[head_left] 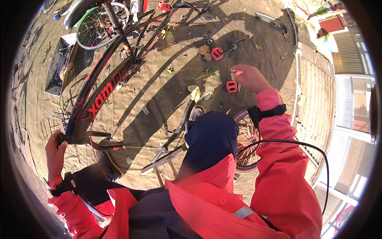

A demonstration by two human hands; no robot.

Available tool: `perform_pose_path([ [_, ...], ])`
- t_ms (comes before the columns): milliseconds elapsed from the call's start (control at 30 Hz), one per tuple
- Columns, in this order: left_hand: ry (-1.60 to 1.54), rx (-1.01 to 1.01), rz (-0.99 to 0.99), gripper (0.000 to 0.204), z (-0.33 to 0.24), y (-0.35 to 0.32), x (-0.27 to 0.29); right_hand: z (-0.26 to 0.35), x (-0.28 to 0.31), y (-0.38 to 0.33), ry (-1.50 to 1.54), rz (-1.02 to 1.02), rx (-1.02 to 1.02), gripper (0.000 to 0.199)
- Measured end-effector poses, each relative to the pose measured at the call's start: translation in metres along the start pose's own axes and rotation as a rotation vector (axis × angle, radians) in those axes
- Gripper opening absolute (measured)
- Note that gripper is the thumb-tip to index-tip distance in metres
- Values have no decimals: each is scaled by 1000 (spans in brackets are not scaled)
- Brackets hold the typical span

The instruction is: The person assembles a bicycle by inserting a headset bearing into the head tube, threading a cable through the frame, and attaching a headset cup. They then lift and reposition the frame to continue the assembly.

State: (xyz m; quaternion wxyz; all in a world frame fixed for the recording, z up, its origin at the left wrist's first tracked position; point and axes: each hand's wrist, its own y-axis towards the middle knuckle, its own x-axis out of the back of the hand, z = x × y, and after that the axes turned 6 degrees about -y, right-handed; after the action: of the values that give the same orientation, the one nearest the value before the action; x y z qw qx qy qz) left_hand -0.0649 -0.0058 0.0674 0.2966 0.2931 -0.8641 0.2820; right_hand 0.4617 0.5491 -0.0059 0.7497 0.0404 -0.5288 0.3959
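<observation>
A black bicycle frame (99, 97) with red lettering slants across the left side. At its lower front end, my left hand (54, 156) is closed around a black part, thumb and fingers on either side. My right hand (251, 78) hovers at the right over the ground cloth, thumb and forefinger pinched together. Whatever lies between those fingertips is too small to make out. Just below them a red pedal (231, 86) rests on the cloth. Farther off lies a crank arm (229, 49) with another red pedal (217, 53) beside it.
A wheel with red spokes (247, 137) lies by my right knee. A tray of tools (59, 65) sits at the far left, near a light-rimmed wheel (79, 39). Close by are a black bent tube (175, 135), dry leaves (194, 93) and a curved fender (271, 22).
</observation>
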Motion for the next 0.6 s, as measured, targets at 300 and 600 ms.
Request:
perform_pose_path([
  [300,47,183,3,56,-25,-17,5,-73,-168,143,-147,147,-44,70],
  [600,139,321,8,61,-42,-20,7,-78,-198,210,-44,162,-261,82],
])
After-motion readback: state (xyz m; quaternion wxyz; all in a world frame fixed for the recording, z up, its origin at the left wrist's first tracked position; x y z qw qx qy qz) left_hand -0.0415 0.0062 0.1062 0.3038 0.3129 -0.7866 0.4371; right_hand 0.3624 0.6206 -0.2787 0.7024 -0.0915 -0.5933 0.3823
